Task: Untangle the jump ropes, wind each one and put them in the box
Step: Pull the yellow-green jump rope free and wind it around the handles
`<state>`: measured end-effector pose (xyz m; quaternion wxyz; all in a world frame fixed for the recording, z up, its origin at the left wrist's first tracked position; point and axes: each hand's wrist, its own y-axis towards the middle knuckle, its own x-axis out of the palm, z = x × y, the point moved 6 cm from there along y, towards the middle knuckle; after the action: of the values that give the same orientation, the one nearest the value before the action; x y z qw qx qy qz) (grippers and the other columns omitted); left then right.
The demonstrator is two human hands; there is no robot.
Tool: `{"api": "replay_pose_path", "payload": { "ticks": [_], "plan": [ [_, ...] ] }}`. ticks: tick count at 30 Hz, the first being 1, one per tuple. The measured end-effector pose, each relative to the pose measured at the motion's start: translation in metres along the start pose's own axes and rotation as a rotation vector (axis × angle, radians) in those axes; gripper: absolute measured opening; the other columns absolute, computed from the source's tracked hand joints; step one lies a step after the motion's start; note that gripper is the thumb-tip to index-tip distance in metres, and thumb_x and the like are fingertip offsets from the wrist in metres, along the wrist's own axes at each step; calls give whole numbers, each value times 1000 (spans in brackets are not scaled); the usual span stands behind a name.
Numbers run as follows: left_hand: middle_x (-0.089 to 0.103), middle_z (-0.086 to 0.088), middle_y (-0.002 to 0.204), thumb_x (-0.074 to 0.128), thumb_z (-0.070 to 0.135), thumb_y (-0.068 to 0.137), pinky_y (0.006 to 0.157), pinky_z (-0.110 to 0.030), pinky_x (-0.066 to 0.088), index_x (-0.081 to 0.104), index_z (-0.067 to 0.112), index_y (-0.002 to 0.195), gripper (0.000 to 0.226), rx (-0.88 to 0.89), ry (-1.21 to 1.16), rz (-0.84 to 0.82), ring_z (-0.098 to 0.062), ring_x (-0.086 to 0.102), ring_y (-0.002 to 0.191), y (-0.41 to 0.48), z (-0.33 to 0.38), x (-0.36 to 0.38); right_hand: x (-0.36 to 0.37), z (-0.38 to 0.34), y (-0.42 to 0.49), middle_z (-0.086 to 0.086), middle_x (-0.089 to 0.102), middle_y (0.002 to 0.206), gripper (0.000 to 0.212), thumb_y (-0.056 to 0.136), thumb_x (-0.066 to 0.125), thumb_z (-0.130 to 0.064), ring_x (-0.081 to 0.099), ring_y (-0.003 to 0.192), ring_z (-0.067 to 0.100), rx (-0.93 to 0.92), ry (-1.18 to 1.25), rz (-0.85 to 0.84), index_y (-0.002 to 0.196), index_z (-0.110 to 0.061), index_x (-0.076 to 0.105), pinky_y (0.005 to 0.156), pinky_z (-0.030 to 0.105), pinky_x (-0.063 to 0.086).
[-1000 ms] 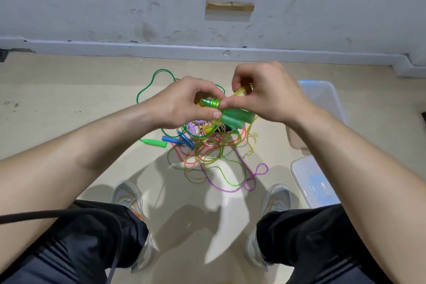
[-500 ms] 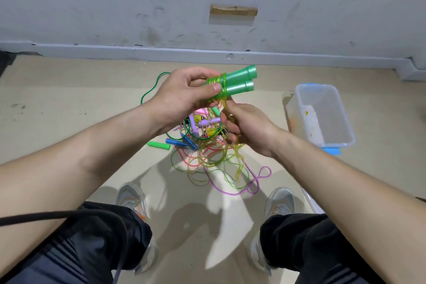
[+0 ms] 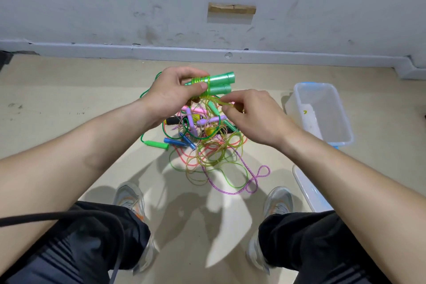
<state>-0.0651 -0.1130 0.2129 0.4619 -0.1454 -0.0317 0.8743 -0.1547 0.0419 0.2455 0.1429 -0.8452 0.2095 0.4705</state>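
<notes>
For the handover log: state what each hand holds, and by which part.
Left hand: grip round the narrow, cord-wrapped ends of two translucent green plastic handles. Right hand: grip pinches the clear yellow-green cord just below them.

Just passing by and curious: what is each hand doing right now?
Left hand: grips the green handles.
Right hand: pinches the yellowish rope.

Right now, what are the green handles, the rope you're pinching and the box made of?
The green handles look like hard plastic: glossy, slightly see-through, with bright glints. The rope is probably soft vinyl: yellow-green and translucent, and it bends into loose loops. The box looks like clear, smooth plastic, since its bottom shows through the walls.
</notes>
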Motion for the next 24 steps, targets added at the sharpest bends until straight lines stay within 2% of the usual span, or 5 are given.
{"api": "replay_pose_path", "payload": {
  "ticks": [8, 13, 16, 20, 24],
  "plan": [
    [71, 8, 101, 75, 20, 87, 74, -14, 48, 67, 22, 113, 27, 143, 336, -198, 3, 65, 85, -18, 8, 32, -21, -10, 11, -12, 55, 69, 15, 82, 77, -28, 41, 63, 8, -266, -5, 65, 91, -18, 69, 59, 14, 32],
    [64, -2, 86, 64, -6, 91, 53, -11, 42, 60, 1, 117, 27, 47, 78, -414, 1, 54, 55, -26, 17, 37, -29, 16, 23, -7, 54, 63, 31, 72, 90, -32, 45, 57, 7, -100, 330, -89, 75, -24, 60, 56, 28, 35],
    [62, -14, 94, 64, -7, 90, 54, -14, 44, 60, 4, 114, 27, 43, -35, -538, -5, 55, 61, -30, 24, 40, -20, 27, 21, 8, 56, 67, 18, 76, 84, -28, 44, 60, 15, 33, 713, -279, 73, -22, 67, 56, 30, 30],
    [64, -17, 100, 61, 4, 84, 67, -24, 51, 64, 10, 111, 27, -66, -352, -585, -23, 58, 79, -31, 25, 38, -6, 23, 18, -4, 63, 62, 26, 88, 66, -13, 54, 53, 10, 119, 1235, -307, 65, -22, 70, 52, 26, 41],
    [61, -14, 96, 60, 4, 83, 63, -21, 49, 62, 6, 115, 32, -118, -530, -459, -21, 53, 75, -26, 24, 31, 31, 15, 10, -4, 46, 55, 19, 97, 57, -21, 40, 47, 10, 378, 1343, -238, 78, -18, 59, 48, 23, 42]
  ]
}}
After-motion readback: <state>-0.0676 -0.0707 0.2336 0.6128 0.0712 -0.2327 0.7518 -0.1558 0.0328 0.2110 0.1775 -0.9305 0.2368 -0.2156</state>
